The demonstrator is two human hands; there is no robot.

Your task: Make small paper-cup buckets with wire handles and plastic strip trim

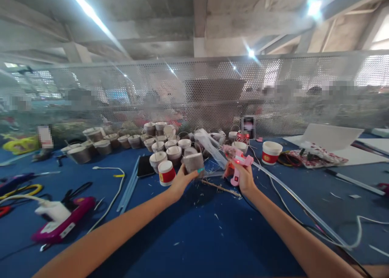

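A small grey pot [193, 163] is gripped in my left hand [181, 183], tilted, with the thumb across its side. My right hand [245, 178] is wrapped round the handle of a pink glue gun [240, 164], its front end turned toward the pot. Just left of my left hand stands a red and white paper cup [167, 173]. Clear plastic wrap [211, 148] lies behind, between the two hands. Below the pot and the gun, a thin brown twig [221, 187] rests on the blue table [206, 237].
Several grey pots [133, 141] crowd the back left and centre. A purple power strip [65, 221] with a plug lies at left, near glue sticks [130, 184] and a black phone [145, 166]. At right are another cup [271, 153], cables and white boards [331, 138]. A perforated screen rises behind.
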